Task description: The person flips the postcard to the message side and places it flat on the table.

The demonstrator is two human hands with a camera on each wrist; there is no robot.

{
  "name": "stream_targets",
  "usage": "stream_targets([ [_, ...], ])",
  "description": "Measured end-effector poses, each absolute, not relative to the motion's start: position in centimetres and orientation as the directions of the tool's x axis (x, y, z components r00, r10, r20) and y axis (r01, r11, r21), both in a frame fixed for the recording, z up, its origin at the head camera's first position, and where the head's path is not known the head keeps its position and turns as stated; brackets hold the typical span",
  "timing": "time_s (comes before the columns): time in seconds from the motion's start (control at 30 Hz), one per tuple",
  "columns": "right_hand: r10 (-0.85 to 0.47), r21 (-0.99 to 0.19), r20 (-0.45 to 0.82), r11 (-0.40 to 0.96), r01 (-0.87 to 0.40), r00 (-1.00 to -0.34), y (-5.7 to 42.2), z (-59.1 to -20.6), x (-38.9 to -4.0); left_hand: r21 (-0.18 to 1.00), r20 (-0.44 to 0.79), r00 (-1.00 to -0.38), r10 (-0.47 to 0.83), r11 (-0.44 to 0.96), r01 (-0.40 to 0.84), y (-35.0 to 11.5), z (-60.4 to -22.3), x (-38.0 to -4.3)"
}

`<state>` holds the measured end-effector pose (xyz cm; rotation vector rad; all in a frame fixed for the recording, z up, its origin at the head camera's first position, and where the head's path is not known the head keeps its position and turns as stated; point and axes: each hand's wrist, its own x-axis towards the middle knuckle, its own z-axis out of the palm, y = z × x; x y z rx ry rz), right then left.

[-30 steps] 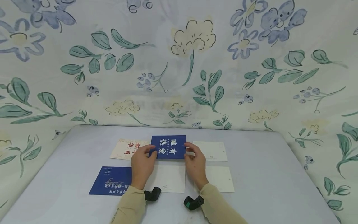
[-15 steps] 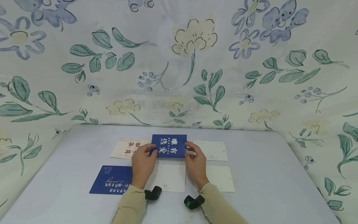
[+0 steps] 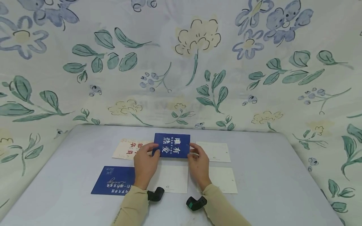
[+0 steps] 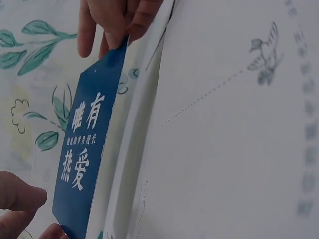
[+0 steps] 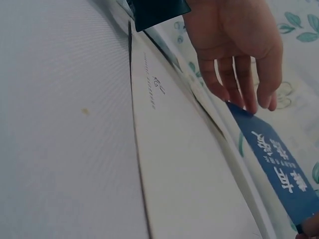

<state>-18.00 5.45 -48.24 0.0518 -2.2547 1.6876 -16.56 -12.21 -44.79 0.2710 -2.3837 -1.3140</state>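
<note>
Both hands (image 3: 145, 164) (image 3: 199, 164) hold a blue card (image 3: 172, 145) by opposite ends.

In the head view, we now see the held card (image 3: 172, 145) a little higher than a second ago, its top edge closer to the table's far rim (image 3: 135, 126). It was nearly level; now we see it turned slightly, its left end higher than its right. We also find it a touch further right, and more gap shows between it and the white card (image 3: 174, 180) below. Our left hand (image 3: 145, 164) and right hand (image 3: 199, 163) shift slightly with it. The wall's flowers (image 3: 198, 39) sit slightly further right in our view.
</note>
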Motion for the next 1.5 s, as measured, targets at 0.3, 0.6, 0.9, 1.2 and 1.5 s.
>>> stream_targets([
  [0.3, 0.203, -0.937, 0.276, 0.276, -0.216, -0.939, 5.6, -48.24, -18.22, 0.852, 0.292, -0.883, -0.368, 0.52, 0.065, -11.86, -44.81, -16.6],
  [0.6, 0.217, -0.94, 0.261, 0.278, -0.197, -0.941, 5.68, -48.36, -18.34, 0.86, 0.317, -0.87, -0.378, 0.501, 0.095, -11.68, -44.73, -16.72],
  [0.9, 0.231, -0.939, 0.266, 0.284, -0.197, -0.936, 5.64, -48.36, -18.31, 0.864, 0.329, -0.865, -0.379, 0.49, 0.114, -11.61, -44.62, -16.62],
  [1.2, 0.237, -0.94, 0.264, 0.279, -0.195, -0.935, 5.51, -48.37, -18.26, 0.875, 0.318, -0.867, -0.383, 0.471, 0.113, -11.62, -44.6, -16.57],
  [1.5, 0.231, -0.943, 0.26, 0.268, -0.196, -0.938, 5.3, -48.17, -18.03, 0.871, 0.34, -0.858, -0.386, 0.472, 0.132, -11.74, -44.7, -16.58],
])
